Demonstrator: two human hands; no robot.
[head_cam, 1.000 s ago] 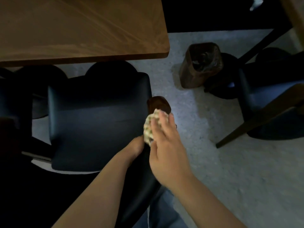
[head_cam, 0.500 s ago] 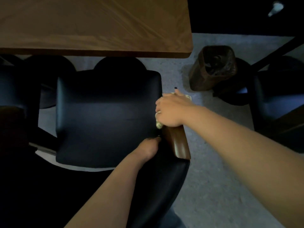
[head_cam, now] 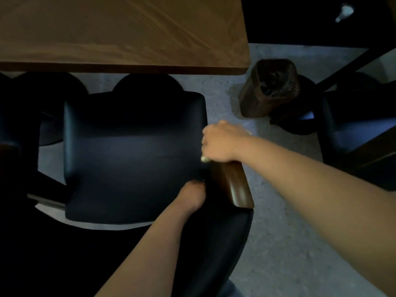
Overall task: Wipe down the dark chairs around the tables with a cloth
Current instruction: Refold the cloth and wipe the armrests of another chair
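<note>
The head view shows the right hand [head_cam: 220, 142] curled around the cloth [head_cam: 205, 159], rubbing the dark chair [head_cam: 132, 155]'s armrest [head_cam: 235, 185] near the table [head_cam: 120, 33]'s corner, while the left hand [head_cam: 194, 195], fingers hidden, steadies the chair.

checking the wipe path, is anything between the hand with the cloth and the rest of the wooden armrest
Nothing visible. The right hand presses the pale crumpled cloth on the far end of the brown wooden armrest; the near stretch is bare. The left hand sits beside it on the dark padded chair.
</note>
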